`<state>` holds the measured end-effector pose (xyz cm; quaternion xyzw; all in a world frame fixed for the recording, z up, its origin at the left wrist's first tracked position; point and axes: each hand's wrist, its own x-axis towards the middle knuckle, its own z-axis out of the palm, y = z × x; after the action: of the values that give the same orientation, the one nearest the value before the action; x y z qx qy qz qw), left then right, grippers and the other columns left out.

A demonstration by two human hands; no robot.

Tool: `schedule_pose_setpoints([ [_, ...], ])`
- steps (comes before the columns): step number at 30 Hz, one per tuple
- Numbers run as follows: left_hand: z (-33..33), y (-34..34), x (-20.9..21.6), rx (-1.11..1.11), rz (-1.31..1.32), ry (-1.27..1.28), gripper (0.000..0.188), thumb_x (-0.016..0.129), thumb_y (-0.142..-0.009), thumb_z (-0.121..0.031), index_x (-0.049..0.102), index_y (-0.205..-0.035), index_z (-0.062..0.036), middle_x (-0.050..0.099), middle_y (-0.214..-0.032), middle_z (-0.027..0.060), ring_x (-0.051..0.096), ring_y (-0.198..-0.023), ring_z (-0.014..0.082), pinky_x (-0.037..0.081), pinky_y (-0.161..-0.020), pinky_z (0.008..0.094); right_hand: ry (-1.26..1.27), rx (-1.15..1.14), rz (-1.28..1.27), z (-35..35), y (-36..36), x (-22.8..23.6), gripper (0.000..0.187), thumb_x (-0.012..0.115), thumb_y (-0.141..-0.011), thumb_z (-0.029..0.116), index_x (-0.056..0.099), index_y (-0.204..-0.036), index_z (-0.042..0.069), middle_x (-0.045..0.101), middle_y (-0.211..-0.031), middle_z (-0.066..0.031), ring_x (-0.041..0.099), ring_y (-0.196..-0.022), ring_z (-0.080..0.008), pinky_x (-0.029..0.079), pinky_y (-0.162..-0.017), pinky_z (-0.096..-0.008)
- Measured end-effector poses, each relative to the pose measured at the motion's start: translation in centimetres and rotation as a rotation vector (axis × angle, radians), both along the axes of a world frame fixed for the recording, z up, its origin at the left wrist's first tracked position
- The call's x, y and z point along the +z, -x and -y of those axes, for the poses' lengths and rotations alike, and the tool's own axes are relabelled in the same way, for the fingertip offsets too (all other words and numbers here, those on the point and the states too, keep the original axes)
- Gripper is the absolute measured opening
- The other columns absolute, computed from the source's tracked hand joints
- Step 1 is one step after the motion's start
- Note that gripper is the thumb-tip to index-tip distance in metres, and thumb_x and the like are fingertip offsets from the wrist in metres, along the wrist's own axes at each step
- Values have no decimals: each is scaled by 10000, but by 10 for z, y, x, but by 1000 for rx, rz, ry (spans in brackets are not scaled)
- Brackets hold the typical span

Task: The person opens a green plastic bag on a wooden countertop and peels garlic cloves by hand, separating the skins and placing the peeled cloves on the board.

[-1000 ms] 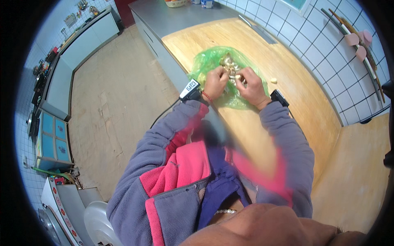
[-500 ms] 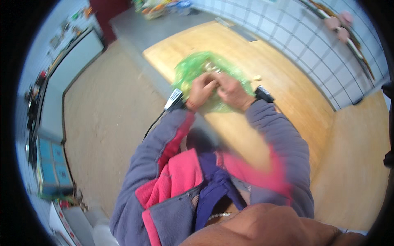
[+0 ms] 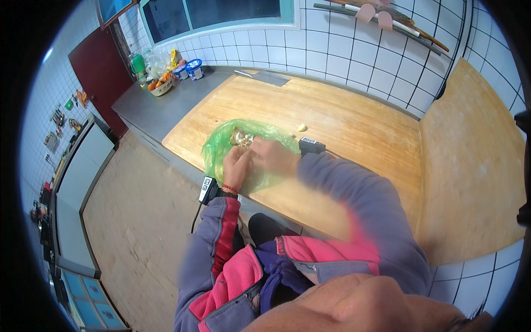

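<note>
A thin green plastic bag lies spread on the wooden board, with a whitish garlic bulb and papery bits on it. Over the bag my left hand is closed, its thumb and fingers pinched together. My right hand, blurred by motion, meets it there with fingers curled inward. Whatever sits between the fingertips is too small and hidden to name. One pale peeled garlic clove rests on the board beyond my right hand.
Near the wall lies a cleaver at the board's far edge. A bowl of orange fruit and blue-and-white tubs stand on the grey counter at the far left. An upright wooden panel borders the right side.
My view has swung, bringing the window and back wall into sight. Both hands stay together over the green bag; the right one now looks more blurred.
</note>
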<state>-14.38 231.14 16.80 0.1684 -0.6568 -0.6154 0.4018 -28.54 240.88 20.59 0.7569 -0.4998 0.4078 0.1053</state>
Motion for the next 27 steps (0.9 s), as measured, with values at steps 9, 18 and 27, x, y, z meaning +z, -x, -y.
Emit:
schedule_pose_setpoints([
  [9, 11, 1, -9, 40, -1, -3, 165, 556, -932, -130, 595, -833, -3, 597, -655, 37, 549, -503, 91, 454, -464, 208, 18, -13, -165, 11, 4, -10, 162, 608, -774, 192, 537, -809, 51, 568, -749, -142, 585, -721, -339, 486, -616, -414],
  [18, 15, -2, -17, 69, 64, -43, 107, 580, -877, -80, 639, -837, 0, 583, -749, -30, 492, -687, 44, 388, -590, 197, 12, 7, -10, 3, 2, -5, 157, 606, -763, 177, 529, -802, 45, 579, -754, -148, 588, -722, -356, 474, -614, -435],
  [27, 15, 0, -15, 136, 123, 153, 143, 525, -917, -94, 576, -797, -34, 568, -611, 11, 504, -481, 71, 378, -440, 194, 46, 44, -1, 0, 2, -3, 127, 620, -754, 137, 532, -769, 46, 553, -733, -140, 584, -681, -342, 470, -599, -417],
])
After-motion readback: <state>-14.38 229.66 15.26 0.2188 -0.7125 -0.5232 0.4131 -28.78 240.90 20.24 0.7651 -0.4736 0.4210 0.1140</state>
